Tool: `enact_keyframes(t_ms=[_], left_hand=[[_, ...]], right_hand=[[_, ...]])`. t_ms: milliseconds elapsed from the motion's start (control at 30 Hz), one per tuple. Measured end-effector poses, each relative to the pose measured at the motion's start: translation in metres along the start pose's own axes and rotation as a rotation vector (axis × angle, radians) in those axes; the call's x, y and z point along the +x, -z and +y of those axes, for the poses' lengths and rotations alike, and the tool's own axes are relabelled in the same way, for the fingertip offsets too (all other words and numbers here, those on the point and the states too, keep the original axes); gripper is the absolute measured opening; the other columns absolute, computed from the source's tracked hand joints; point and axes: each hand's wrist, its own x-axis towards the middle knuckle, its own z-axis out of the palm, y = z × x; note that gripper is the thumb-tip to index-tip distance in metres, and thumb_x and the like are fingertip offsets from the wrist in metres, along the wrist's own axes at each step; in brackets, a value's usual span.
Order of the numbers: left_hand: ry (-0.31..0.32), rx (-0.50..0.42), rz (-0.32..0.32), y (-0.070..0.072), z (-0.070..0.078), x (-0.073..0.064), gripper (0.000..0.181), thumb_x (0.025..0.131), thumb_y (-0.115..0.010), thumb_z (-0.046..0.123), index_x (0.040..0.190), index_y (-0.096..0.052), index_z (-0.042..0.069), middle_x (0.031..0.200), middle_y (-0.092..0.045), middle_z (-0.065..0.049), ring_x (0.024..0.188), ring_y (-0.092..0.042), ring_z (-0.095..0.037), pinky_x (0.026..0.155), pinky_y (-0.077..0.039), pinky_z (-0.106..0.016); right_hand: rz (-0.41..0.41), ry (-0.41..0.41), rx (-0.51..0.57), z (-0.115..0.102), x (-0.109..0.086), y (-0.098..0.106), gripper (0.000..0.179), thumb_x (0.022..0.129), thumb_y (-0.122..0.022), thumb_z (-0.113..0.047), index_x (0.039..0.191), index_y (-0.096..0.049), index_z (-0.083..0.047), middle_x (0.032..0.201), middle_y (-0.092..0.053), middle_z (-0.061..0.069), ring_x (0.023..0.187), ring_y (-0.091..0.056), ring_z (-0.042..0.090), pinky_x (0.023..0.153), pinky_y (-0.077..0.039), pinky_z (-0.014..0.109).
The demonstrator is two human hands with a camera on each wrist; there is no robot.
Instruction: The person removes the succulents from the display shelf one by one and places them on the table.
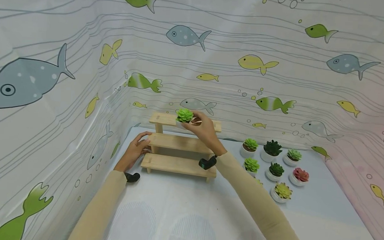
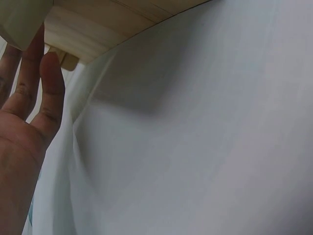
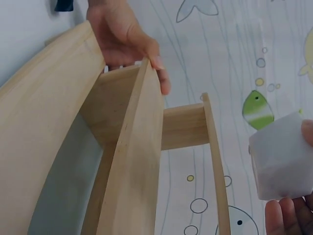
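My right hand [image 1: 205, 129] holds a small bright-green potted succulent [image 1: 184, 115] over the top step of a three-step wooden plant stand [image 1: 178, 142]. In the right wrist view, the white pot [image 3: 283, 159] sits between thumb and fingers, seen from its side and underside. At the stand's left end, my left hand [image 1: 135, 149] grips the end of the middle board, with fingertips on the board's edge. The left wrist view shows bent fingers [image 2: 29, 83] against the wood from below. No plants stand on the steps.
Several potted succulents stand to the right on the table, among them a dark green one [image 1: 272, 148], a red one [image 1: 300, 176] and a yellow-green one [image 1: 282, 191]. A fish-patterned sheet [image 1: 224, 93] rises behind and along both sides, close to the stand's left end.
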Motion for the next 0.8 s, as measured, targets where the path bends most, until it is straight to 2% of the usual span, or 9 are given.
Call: enact_keyframes(t_ms=[167,333,600,800], left_hand=[[-0.01,0.002,0.007,-0.001,-0.001,0.0,0.048,0.109,-0.056,0.029,0.154,-0.042,0.019,0.105,-0.071,-0.001,0.095,-0.067,-0.026,0.08,-0.055,-0.033],[-0.021,0.031,0.02,-0.002,-0.002,-0.001,0.045,0.108,-0.056,0.033,0.151,-0.046,0.025,0.107,-0.07,-0.003,0.097,-0.067,-0.027,0.081,-0.055,-0.032],[-0.027,0.024,0.025,-0.001,-0.004,0.0,0.046,0.107,-0.058,0.036,0.15,-0.047,0.026,0.107,-0.071,-0.004,0.097,-0.067,-0.029,0.08,-0.055,-0.033],[-0.004,0.01,0.018,-0.001,0.0,-0.001,0.048,0.108,-0.056,0.033,0.153,-0.044,0.022,0.108,-0.071,0.001,0.099,-0.065,-0.027,0.083,-0.053,-0.035]], right_hand=[[0.009,-0.011,-0.014,0.001,-0.008,0.007,0.06,0.088,-0.084,-0.033,0.14,-0.061,-0.014,0.117,-0.062,0.003,0.103,-0.063,0.02,0.09,-0.055,0.034],[0.017,-0.037,-0.027,0.003,-0.016,0.015,0.062,0.088,-0.084,-0.034,0.142,-0.06,-0.013,0.118,-0.062,0.004,0.105,-0.064,0.023,0.09,-0.055,0.036],[0.029,-0.063,-0.028,0.01,-0.027,0.026,0.063,0.087,-0.085,-0.038,0.142,-0.061,-0.019,0.115,-0.064,0.006,0.102,-0.065,0.021,0.088,-0.056,0.038],[0.04,-0.077,-0.018,0.012,-0.036,0.035,0.065,0.087,-0.085,-0.033,0.143,-0.058,-0.015,0.116,-0.063,0.008,0.103,-0.065,0.022,0.092,-0.054,0.037]])
